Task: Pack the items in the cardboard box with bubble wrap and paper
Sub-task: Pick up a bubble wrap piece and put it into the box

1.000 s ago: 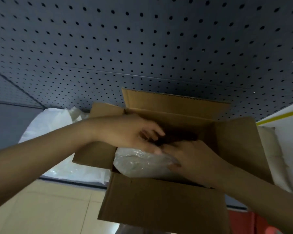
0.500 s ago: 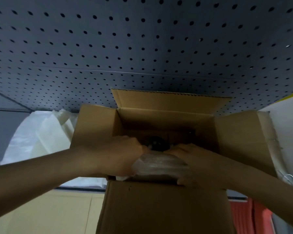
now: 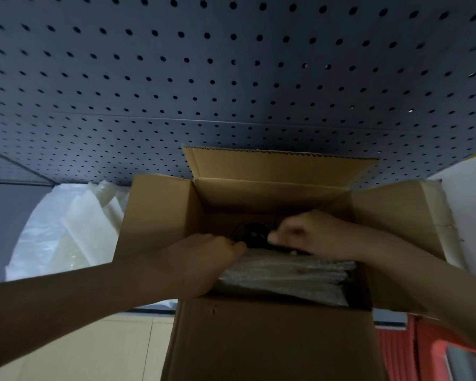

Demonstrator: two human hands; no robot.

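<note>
At nine o'clock loose white paper (image 3: 66, 229) lies beside the open cardboard box (image 3: 272, 339). The left hand (image 3: 201, 262) presses its curled grip onto the bubble wrap bundle (image 3: 286, 276) inside; at three o'clock the right hand (image 3: 311, 232) pinches a dark item (image 3: 252, 236) deeper in.

Matt brown cardboard box (image 3: 259, 339), crinkly glossy bubble wrap (image 3: 286, 276), matt perforated metal pegboard (image 3: 231, 78).
</note>
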